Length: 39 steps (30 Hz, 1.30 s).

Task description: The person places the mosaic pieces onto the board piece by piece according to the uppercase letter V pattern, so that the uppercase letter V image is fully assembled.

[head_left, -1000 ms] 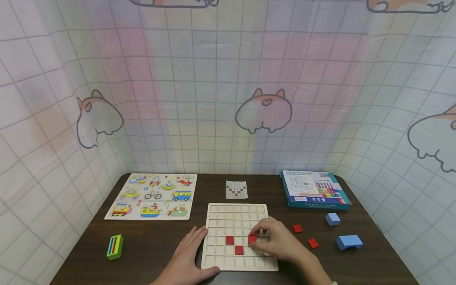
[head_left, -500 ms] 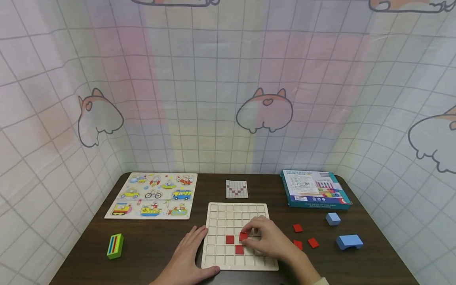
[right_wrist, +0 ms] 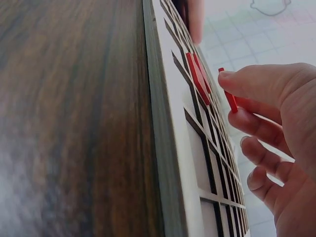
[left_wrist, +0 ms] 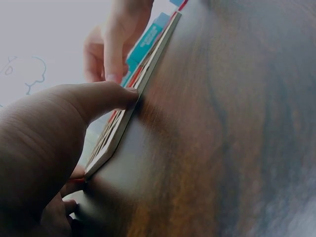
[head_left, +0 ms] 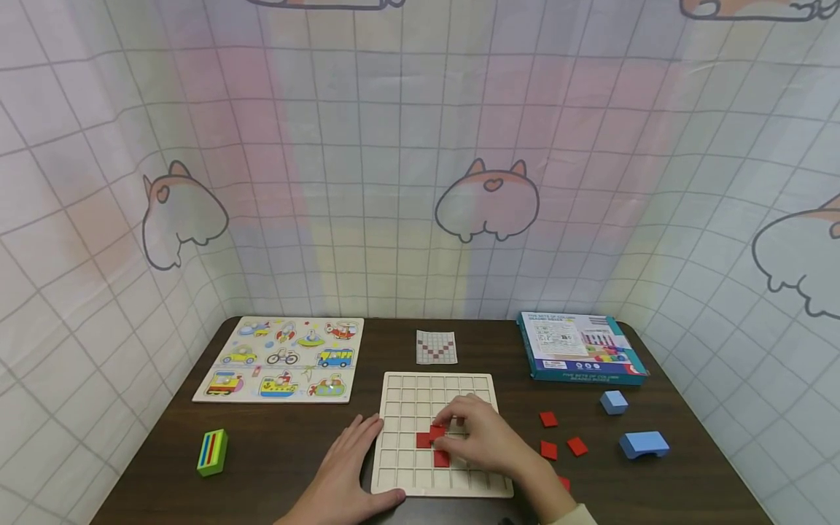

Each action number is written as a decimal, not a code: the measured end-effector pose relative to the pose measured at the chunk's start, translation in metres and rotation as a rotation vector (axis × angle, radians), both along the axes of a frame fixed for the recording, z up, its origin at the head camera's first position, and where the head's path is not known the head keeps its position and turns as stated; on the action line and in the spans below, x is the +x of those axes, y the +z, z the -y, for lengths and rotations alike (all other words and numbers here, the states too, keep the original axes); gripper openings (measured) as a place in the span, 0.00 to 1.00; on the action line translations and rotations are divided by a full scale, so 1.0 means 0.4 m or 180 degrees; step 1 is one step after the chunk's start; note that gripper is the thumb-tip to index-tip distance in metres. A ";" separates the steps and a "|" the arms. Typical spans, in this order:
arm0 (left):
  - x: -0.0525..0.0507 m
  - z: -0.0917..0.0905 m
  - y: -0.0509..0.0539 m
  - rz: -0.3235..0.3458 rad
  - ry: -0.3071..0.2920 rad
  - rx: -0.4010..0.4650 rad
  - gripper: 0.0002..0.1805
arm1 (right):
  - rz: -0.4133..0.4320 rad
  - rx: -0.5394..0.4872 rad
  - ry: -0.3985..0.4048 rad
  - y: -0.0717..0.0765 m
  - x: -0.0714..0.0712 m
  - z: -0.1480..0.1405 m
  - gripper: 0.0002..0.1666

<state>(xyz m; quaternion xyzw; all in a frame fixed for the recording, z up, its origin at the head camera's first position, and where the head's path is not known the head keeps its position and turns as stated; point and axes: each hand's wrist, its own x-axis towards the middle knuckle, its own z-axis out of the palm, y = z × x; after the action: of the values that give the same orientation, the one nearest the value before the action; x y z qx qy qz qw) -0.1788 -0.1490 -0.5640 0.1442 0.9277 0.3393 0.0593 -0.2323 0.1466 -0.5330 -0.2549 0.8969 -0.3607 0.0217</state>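
Observation:
The wooden grid board [head_left: 399, 477] lies flat at the front middle of the table. My right hand [head_left: 482, 437] pinches a red tile [head_left: 437, 433] between thumb and fingers above the board; in the right wrist view this pinched tile [right_wrist: 229, 96] is held clear of the grid. Two red tiles show on the board, one [head_left: 423, 440] at the left and one [head_left: 441, 459] nearer the front. My left hand [head_left: 344, 474] rests at the board's left edge, fingers straight, with the thumb [left_wrist: 111, 98] touching the front corner. The right hand hides part of the grid.
Several loose red tiles [head_left: 548, 450] lie right of the board, near a blue cube [head_left: 613, 402] and a blue arch block [head_left: 644, 445]. Behind stand a patterned card [head_left: 436, 348] and a boxed set [head_left: 587, 376]. A picture puzzle [head_left: 303, 394] and a green block [head_left: 212, 453] are at left.
My right hand has moved left across the board with the pinched red tile, close to the two placed tiles. More loose tiles show beside the right forearm. The left hand stays put.

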 end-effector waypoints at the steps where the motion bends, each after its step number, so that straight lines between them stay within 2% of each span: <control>1: 0.000 0.000 0.000 0.0001 0.0000 0.0007 0.68 | -0.0002 -0.0001 0.0001 0.000 0.000 0.002 0.12; 14: -0.001 0.004 -0.003 0.0018 -0.0035 0.0004 0.68 | -0.0170 -0.0094 0.0088 -0.002 -0.007 0.031 0.10; 21: 0.000 0.002 0.004 0.0082 -0.0029 0.0018 0.68 | -0.0267 -0.0063 0.0106 -0.003 -0.016 0.054 0.10; 39: -0.003 0.006 -0.004 0.0015 -0.0047 0.0035 0.67 | -0.0181 0.0010 0.0074 -0.001 -0.034 0.118 0.11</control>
<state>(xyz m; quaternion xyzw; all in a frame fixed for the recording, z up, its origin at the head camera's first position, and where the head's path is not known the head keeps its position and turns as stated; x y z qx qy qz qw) -0.1798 -0.1513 -0.5656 0.1506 0.9246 0.3442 0.0632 -0.2459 0.0995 -0.5333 -0.2754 0.8947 -0.3516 0.0008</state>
